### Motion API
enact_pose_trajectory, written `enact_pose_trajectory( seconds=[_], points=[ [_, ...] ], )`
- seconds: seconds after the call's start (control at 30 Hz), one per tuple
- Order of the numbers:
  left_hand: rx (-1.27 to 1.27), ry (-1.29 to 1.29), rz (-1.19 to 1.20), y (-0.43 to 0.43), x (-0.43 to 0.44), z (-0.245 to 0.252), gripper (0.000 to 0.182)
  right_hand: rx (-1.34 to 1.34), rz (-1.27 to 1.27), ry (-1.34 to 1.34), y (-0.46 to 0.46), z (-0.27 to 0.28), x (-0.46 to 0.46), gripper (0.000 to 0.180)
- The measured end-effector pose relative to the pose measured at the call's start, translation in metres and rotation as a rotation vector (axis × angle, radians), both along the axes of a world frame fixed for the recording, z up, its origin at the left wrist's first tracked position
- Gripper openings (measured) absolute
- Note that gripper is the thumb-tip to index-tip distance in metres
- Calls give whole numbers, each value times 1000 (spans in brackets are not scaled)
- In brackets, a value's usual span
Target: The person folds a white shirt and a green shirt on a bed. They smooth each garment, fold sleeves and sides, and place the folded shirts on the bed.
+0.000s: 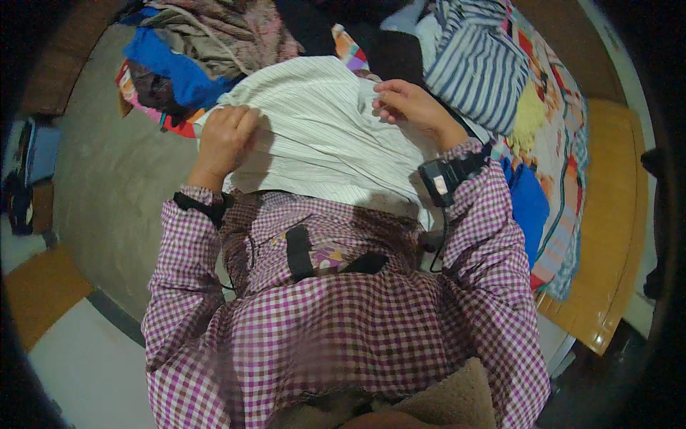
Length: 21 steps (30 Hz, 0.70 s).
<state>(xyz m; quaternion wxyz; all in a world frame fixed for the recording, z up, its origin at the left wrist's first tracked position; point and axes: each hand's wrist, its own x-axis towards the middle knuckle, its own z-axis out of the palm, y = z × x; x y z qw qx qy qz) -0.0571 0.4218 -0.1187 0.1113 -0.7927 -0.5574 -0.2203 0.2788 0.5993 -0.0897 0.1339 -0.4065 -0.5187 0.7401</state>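
Observation:
A white garment with thin dark stripes (316,123) lies spread in front of me, its near edge reaching the lap of my checked smock (343,322). Fingers curled, my left hand (228,137) grips its left edge. At its upper right side is my right hand (410,107), palm partly turned up and fingers loosely bent over the cloth; whether they pinch any fabric I cannot tell. A black device is strapped at my right wrist (450,177), with a cable hanging from it.
Behind the garment lie a blue cloth (171,69), a brown patterned cloth (236,32) and dark fabric. A blue-and-white striped folded cloth (477,75), a yellow cloth (528,115) and another blue cloth (528,206) rest on a patterned blanket (557,214) at right, beside a wooden surface (611,214).

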Motion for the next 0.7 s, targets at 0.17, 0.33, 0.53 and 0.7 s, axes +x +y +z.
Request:
enact_pose_trajectory(
  seconds=[0.17, 0.33, 0.53, 0.7],
  points=[
    [-103, 35, -428, 13, 76, 18, 27, 235, 74, -255, -37, 8, 63, 25],
    [-172, 55, -467, 21, 93, 10, 17, 478, 59, -433, -86, -4, 96, 18],
    [-169, 25, -480, 34, 97, 28, 18, 673, 81, -509, -106, -5, 91, 21],
    [-36, 108, -334, 92, 126, 34, 22, 982, 95, -565, -124, 6, 74, 22]
  ],
)
